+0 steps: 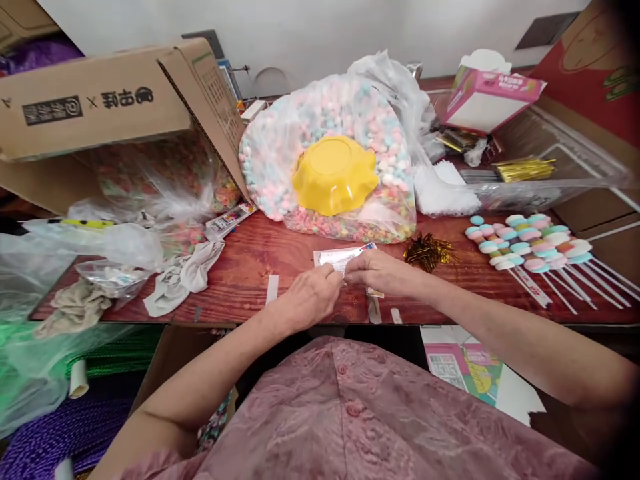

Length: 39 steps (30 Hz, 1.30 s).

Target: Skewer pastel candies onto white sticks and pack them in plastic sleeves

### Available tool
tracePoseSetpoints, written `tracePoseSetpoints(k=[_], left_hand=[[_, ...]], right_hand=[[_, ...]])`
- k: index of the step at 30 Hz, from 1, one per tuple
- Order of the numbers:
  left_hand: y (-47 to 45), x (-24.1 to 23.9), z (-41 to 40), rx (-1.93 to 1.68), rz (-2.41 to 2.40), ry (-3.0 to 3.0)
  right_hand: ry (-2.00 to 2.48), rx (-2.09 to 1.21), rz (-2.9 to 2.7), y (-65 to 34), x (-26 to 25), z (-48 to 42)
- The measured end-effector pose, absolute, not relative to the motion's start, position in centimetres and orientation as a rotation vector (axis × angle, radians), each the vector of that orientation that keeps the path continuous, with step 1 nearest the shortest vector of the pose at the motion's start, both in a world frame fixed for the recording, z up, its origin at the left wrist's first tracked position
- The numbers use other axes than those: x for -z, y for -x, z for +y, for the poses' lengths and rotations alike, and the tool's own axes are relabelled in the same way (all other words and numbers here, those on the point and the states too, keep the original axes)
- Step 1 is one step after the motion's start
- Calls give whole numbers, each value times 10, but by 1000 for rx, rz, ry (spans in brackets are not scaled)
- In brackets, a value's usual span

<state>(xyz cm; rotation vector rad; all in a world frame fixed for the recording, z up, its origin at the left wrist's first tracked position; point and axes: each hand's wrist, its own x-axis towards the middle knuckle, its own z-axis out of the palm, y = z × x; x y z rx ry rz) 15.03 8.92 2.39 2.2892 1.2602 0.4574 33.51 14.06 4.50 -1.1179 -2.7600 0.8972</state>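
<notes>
Currently, the head view shows two bare hands working over a red-brown wood-grain table. Clock positions are read from the item between the hands, a small flat rectangular white packet with clear edges, lying at the table's near middle; 12 o'clock points to the wall.

The left hand is at 7 o'clock, fingers curled inward, tips at the packet's near edge; whether they grip it cannot be told. The right hand is at 4 o'clock, thumb and fingertips pressed together, pinching the packet's right side.

At 12 o'clock, an upturned yellow wavy-rimmed bowl rests on a clear plastic bag of pastel marshmallows. At 3 o'clock, a loose bundle of gold metallic ties lies near the right hand; farther out are pink, blue and white marshmallow skewers on white sticks. A clear plastic tray stands at 2 o'clock. A crumpled grey cloth lies at 9 o'clock; a brown cardboard box stands at 10 o'clock.
</notes>
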Motion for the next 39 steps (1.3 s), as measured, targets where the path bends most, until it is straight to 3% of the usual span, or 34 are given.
tracePoseSetpoints(k=[4, 6, 12, 17, 21, 29, 39], left_hand=[[-140, -18, 108, -674, 1277, -1901], [-134, -18, 110, -734, 1242, -1504], [-147, -2, 97, -814, 1082, -772], [-173, 7, 96, -792, 990, -592], [-167, 7, 90, -771, 953, -608], [-159, 1, 79, -829, 1019, -643], [-133, -15, 87, -983, 1154, -673]], right_hand=[[1047, -31, -2553, -352, -46, 133], [1035, 151, -2448, -367, -36, 116], [1446, -174, -2278, -385, 27, 61], [1644, 34, -2254, -361, 54, 61], [1583, 54, -2295, -360, 57, 67], [1244, -312, -1974, -369, 22, 67], [1252, 72, -2516, -360, 52, 78]])
